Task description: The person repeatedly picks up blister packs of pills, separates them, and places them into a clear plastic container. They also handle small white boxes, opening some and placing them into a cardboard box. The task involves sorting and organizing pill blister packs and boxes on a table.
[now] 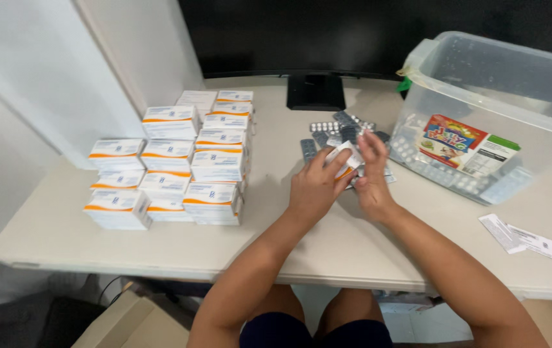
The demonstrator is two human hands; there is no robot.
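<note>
Both hands met over the middle of the surface (327, 245). Left hand (311, 190) gripped a small white-and-orange box (344, 160), fingers (334, 161) clamped on its near side. Right hand (373, 177) stood just beside it, fingertips (371, 143) resting on the box's far end; whether they pinched it could not be told. Box was held just above a loose scatter of blister strips (334, 129). Stacks of matching boxes (179, 164) sat well to the left. A clear bin (431, 58) holding more strips stood to the right, a paper slip (518, 235) near it.
</note>
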